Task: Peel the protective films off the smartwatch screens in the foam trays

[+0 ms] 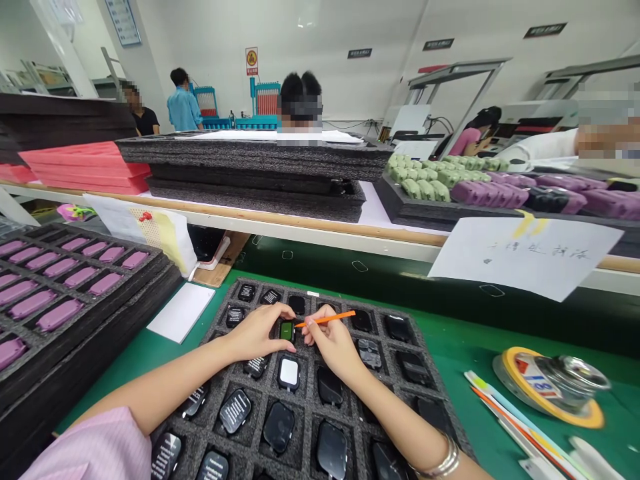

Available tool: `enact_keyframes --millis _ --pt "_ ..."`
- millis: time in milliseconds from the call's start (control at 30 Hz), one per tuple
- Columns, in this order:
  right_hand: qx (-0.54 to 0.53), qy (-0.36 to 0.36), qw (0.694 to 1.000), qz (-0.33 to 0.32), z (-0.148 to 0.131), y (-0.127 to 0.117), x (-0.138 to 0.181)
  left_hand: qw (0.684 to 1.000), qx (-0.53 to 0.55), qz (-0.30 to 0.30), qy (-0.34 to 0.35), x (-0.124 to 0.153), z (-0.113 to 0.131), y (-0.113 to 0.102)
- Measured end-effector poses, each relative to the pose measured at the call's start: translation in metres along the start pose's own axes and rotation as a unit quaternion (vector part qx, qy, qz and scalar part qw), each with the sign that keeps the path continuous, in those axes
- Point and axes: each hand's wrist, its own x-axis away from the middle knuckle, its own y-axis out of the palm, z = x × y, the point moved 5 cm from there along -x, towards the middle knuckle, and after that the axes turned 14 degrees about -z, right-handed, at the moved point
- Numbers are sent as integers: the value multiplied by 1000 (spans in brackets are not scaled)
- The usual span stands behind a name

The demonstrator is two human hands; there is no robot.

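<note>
A black foam tray point(440, 383) lies in front of me, its pockets filled with several small black devices. My left hand point(257, 332) pinches a small black part with a green face point(287, 330), holding it over the tray's middle rows. My right hand point(333, 340) is closed on a thin orange stick point(327, 319), whose tip points left at the green part. A white-faced device point(289, 372) sits in the pocket just below my hands.
A stack of foam trays with purple parts point(60, 280) stands at the left. A tape roll and metal dish point(553, 383) and several sticks point(515, 423) lie at the right. A raised shelf point(300, 230) holds foam stacks, green and purple parts and a paper note point(525, 257). People work beyond.
</note>
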Motion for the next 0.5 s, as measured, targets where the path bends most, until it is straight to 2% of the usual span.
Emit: enact_keyframes --millis 500 --pt "-7 -1 1000 -11 10 -1 -3 998 52 4 -31 -4 -1 1"
